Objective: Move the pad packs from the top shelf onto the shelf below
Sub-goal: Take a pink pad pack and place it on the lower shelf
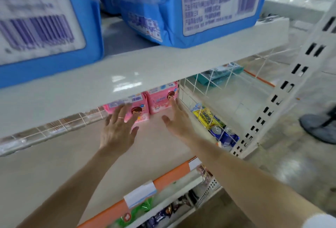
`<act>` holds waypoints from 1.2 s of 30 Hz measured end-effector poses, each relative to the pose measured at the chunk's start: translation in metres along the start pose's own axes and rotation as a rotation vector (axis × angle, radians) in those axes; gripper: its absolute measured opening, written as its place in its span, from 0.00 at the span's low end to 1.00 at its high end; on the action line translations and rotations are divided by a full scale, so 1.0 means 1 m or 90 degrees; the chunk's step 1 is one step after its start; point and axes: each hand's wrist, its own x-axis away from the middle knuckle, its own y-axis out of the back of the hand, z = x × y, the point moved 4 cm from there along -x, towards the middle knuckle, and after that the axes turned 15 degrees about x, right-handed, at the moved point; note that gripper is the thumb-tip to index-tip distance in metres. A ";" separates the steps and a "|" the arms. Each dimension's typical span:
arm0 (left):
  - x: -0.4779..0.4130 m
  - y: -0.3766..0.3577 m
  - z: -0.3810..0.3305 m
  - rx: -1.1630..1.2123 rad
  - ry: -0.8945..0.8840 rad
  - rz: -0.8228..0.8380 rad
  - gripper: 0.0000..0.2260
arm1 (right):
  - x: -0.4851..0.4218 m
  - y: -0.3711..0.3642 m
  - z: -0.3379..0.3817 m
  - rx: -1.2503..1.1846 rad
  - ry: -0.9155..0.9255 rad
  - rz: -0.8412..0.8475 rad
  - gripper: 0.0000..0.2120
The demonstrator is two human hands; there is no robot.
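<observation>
Pink packs: two, left (141, 106) and right (160, 100), upright side by side at the back of the lower shelf (72, 155), right one next to the wire mesh (209, 89). Left hand (118, 129): flat, fingers spread, fingertips on the left pack's front, gripping nothing; ring (121, 117) on one finger. Right hand (177, 118): also flat, fingers straight, thumb out, tips at the right pack's lower corner; contact unclear, holding nothing.

Labels: pink packs show a cartoon face and a barcode, text too small to read. Two big blue packs, left (45, 18) and right (200, 9), on the top shelf (127, 71), with white panels, barcodes and dense print, blurred.

Top shelf's edge hides the upper part of the pink packs. Past the mesh: yellow pack (205, 116), blue cans (220, 133), teal pack (218, 76). Slotted upright (291, 85) to the right. Orange price strip (172, 175) on the lower shelf's front edge, white tags on it.
</observation>
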 end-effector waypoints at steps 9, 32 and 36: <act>-0.023 -0.024 0.008 -0.261 0.081 0.193 0.33 | 0.018 0.017 0.021 0.000 -0.012 -0.037 0.30; -0.021 0.016 0.037 -0.007 0.081 0.011 0.35 | 0.032 0.005 0.011 0.033 -0.069 0.013 0.32; -0.021 0.012 0.049 0.029 0.101 0.068 0.32 | 0.030 0.006 0.009 0.164 -0.029 0.020 0.35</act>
